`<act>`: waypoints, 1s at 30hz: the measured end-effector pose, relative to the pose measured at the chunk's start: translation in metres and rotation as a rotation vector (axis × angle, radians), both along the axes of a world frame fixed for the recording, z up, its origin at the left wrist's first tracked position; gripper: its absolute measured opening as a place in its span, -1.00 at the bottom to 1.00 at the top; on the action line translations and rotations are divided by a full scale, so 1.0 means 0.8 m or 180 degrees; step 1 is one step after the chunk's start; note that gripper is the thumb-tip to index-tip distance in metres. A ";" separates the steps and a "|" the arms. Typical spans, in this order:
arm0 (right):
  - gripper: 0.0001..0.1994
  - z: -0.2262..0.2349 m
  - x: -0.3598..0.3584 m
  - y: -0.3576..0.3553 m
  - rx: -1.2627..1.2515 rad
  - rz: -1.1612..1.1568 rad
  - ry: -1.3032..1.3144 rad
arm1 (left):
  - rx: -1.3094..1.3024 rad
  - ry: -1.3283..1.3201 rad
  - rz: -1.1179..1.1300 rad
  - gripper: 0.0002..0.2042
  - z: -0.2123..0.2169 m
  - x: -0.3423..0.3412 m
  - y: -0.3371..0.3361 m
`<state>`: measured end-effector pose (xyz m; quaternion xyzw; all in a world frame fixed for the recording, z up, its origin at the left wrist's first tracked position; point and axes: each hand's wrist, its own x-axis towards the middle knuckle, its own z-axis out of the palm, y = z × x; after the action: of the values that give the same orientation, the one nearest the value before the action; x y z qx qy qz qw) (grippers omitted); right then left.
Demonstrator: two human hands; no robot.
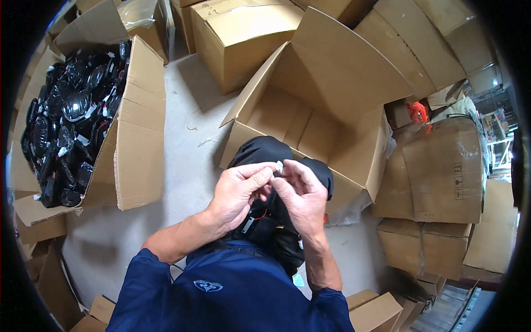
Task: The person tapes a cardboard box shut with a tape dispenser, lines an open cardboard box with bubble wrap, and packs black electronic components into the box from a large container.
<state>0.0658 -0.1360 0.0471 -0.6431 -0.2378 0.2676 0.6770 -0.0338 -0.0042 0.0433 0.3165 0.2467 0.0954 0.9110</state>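
My left hand (239,188) and my right hand (303,195) meet above my lap, thumbs and fingertips pinched together. A small white piece (279,165) shows between the fingertips of both hands; its exact kind is too small to tell. Below the hands, near my waist, lies a black object (253,222) with a thin red wire and a pale label, partly hidden by the left hand. My knees, in black trousers, rest against the near wall of an open cardboard box (349,174).
On the left stands an open carton (141,127) holding many glossy black lamp-like units (74,105) with white connectors. Closed cartons (246,39) are stacked behind, and more cartons (442,171) stand at the right. Scraps of clear plastic (207,141) lie on the grey floor (188,171).
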 end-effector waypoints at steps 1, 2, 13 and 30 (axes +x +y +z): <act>-0.65 -0.001 0.000 0.005 0.0076 -0.0039 0.0018 | -0.0020 -0.0065 0.0003 -0.75 0.000 0.004 -0.002; -0.65 -0.003 0.001 0.009 0.0068 -0.0039 0.0010 | -0.0040 -0.0127 0.0008 -0.75 -0.001 0.008 -0.003; -0.83 -0.015 0.034 0.019 0.0226 -0.0350 0.0456 | -0.0041 -0.0045 -0.0041 -0.79 -0.019 0.043 0.004; -0.61 0.035 0.291 0.084 -0.0866 -0.0658 -0.2895 | 0.2129 0.0155 -0.0106 -0.92 0.001 0.166 0.103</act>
<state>0.2986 -0.0686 0.0755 -0.7977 -0.4073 -0.0807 0.4373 0.0992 0.0779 0.0440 0.6041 0.2182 0.1485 0.7519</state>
